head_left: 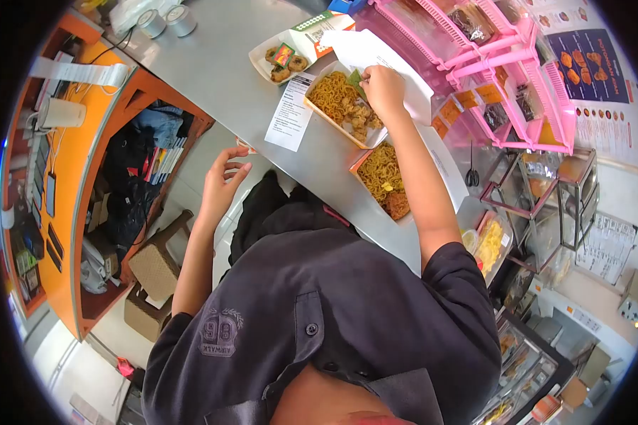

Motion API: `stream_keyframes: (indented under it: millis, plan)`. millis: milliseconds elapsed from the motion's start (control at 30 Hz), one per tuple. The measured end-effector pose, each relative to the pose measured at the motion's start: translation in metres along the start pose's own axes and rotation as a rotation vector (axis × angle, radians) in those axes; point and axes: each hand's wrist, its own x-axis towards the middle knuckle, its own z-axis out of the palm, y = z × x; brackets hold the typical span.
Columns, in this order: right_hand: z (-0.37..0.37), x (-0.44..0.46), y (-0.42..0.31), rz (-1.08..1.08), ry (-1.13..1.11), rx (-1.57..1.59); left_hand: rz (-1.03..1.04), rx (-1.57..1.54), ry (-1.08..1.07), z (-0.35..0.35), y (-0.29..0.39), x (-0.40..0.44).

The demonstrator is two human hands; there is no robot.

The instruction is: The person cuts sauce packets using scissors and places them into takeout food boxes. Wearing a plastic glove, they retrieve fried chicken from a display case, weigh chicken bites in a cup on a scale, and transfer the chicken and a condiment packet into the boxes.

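My right hand [383,88] reaches over an open paper box [331,126] and pinches a small green piece [361,83], leaf-like, its kind unclear. Noodles [335,93] fill one side of this box, with fried chunks [361,119] beside them. Under my right forearm, a second open box holds noodles [381,170] with a browned piece of food [398,205] at its near end. Off the counter's edge hangs my left hand [227,173], fingers loosely bent and apart, holding nothing. A printed receipt [288,117] lies left of the first box.
A smaller box [266,69] with fried balls and a red-green sachet stands at the back of the metal counter [220,67]. Pink racks [514,92] hold packets on the right, near black scissors [473,173]. An orange desk [85,163] stands at the left.
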Motion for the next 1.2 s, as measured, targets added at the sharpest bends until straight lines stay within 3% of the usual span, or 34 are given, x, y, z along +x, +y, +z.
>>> stream_keyframes:
  millis: [200, 367, 600, 700, 767, 900, 1000, 1067, 1133, 1200]
  plan:
    - [0.008, -0.013, 0.001, 0.138, 0.032, -0.061, 0.084, 0.08, -0.201, -0.023, 0.013, 0.043]
    - [0.015, -0.015, 0.016, 0.081, 0.002, -0.089, 0.093, 0.148, -0.276, -0.047, 0.021, 0.07]
    - [0.013, -0.023, 0.012, 0.059, 0.048, -0.171, 0.075, 0.147, -0.273, -0.062, -0.022, 0.09]
    - [0.003, -0.035, -0.001, 0.103, 0.081, -0.175, -0.002, 0.12, -0.228, -0.076, -0.062, 0.101]
    - [-0.003, -0.044, -0.006, 0.14, 0.123, -0.109, -0.163, 0.111, -0.191, -0.094, -0.094, 0.111]
    - [-0.041, -0.091, -0.067, 0.193, 0.435, 0.277, -0.433, 0.135, -0.085, -0.125, -0.176, 0.125]
    - [-0.011, -0.183, -0.099, 0.164, 0.301, 0.417, -0.399, 0.377, -0.114, -0.153, -0.255, 0.125]
    - [0.031, -0.251, -0.112, 0.233, 0.19, 0.475, -0.291, 0.654, -0.147, -0.169, -0.287, 0.109]
    - [0.059, -0.285, -0.121, 0.305, 0.151, 0.527, -0.308, 0.846, -0.214, -0.192, -0.36, 0.093]
    - [0.084, -0.307, -0.128, 0.372, 0.117, 0.561, -0.29, 0.642, -0.183, -0.201, -0.381, 0.06]
